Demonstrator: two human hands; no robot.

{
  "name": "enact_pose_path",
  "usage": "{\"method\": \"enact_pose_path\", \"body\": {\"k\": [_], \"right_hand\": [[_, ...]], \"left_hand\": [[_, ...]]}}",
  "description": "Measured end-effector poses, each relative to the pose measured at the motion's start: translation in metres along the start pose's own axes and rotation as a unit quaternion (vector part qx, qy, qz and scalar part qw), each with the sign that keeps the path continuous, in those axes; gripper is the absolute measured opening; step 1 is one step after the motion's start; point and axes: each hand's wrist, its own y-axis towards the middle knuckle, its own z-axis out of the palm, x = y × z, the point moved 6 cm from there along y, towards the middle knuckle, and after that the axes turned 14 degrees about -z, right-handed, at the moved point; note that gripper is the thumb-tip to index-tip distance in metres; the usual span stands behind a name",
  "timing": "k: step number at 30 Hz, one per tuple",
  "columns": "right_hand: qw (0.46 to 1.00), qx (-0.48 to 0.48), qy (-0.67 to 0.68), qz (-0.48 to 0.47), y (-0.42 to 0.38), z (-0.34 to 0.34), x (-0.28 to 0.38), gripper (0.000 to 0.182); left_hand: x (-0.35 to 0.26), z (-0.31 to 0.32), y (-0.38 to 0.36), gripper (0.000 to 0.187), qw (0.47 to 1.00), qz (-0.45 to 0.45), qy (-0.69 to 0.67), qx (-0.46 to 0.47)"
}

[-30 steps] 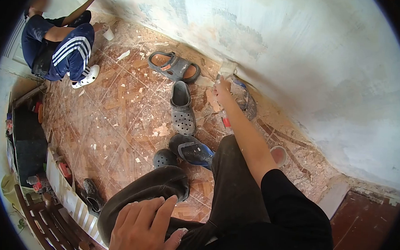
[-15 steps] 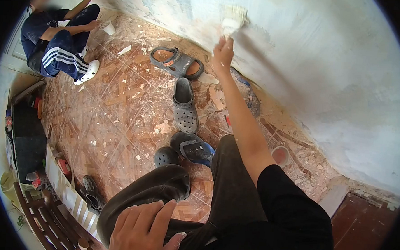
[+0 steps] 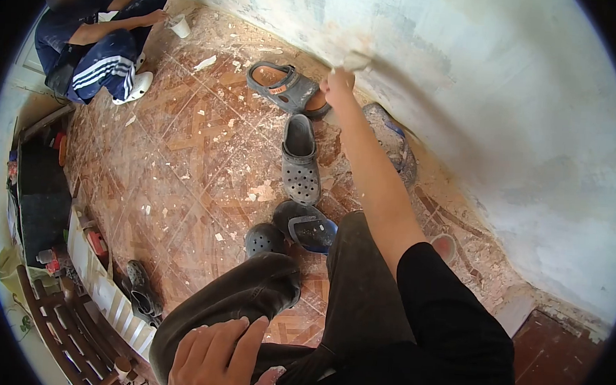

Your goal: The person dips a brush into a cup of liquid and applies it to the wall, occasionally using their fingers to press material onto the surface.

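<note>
A pale, broad brush [image 3: 357, 60] touches the lower part of the patchy white wall [image 3: 467, 82]. My right hand [image 3: 338, 88] is closed round its handle, with the arm stretched forward above the floor. On my dark trouser leg [image 3: 247, 287] rests my left hand [image 3: 219, 359], its fingers a little apart, holding nothing; white residue marks the thumb and fingertips. Just below the right hand lies a grey clog with an orange inside [image 3: 282, 86], and another grey clog [image 3: 300, 161] is nearer to me.
A person in dark clothes [image 3: 99, 49] crouches at the upper left, holding a white cup [image 3: 180, 26]. Paint flakes litter the tiled floor [image 3: 178, 151]. More footwear [image 3: 306, 226] is near my knees. A wooden chair [image 3: 64, 326] stands lower left, and a round container [image 3: 443, 248] sits right of my arm.
My right hand and the brush have moved lower on the wall. The view has shifted slightly, so the clogs appear farther right. My left hand stays on my leg.
</note>
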Motion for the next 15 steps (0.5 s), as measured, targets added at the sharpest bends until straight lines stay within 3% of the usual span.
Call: {"method": "enact_pose_path", "body": {"k": [2, 3, 4, 5, 7, 10, 12, 14, 15], "right_hand": [[0.999, 0.019, -0.036, -0.026, 0.002, 0.03, 0.012, 0.018], [0.97, -0.025, -0.17, -0.172, 0.003, 0.038, 0.022, 0.018], [0.9, -0.067, -0.295, -0.313, -0.002, 0.046, 0.037, 0.018], [0.901, -0.067, -0.294, -0.313, -0.01, 0.047, 0.046, 0.018], [0.838, 0.041, -0.365, -0.403, -0.042, 0.062, 0.081, 0.022], [0.858, -0.036, -0.387, -0.336, -0.016, 0.022, 0.057, 0.027], [0.837, -0.048, -0.418, -0.349, -0.006, -0.015, 0.038, 0.024], [0.771, -0.055, -0.477, -0.417, 0.018, -0.057, -0.021, 0.021], [0.772, -0.053, -0.477, -0.417, 0.014, -0.062, -0.022, 0.021]], "left_hand": [[0.002, -0.001, 0.002, 0.042, 1.0, 0.0, -0.006, 0.002], [0.003, -0.001, 0.003, 0.042, 1.0, 0.002, -0.01, 0.005], [0.003, -0.002, 0.004, 0.042, 1.0, 0.002, -0.009, 0.005], [0.004, -0.003, 0.006, 0.042, 1.0, 0.002, -0.008, 0.004], [0.005, -0.005, 0.007, 0.042, 1.0, 0.0, -0.007, 0.004], [0.006, -0.005, 0.009, 0.042, 1.0, 0.0, -0.001, 0.008], [0.006, -0.004, 0.008, 0.043, 1.0, 0.0, -0.003, 0.01], [0.007, -0.004, 0.008, 0.043, 1.0, -0.001, 0.0, 0.006], [0.006, -0.004, 0.007, 0.043, 1.0, -0.001, 0.0, 0.005]]}}
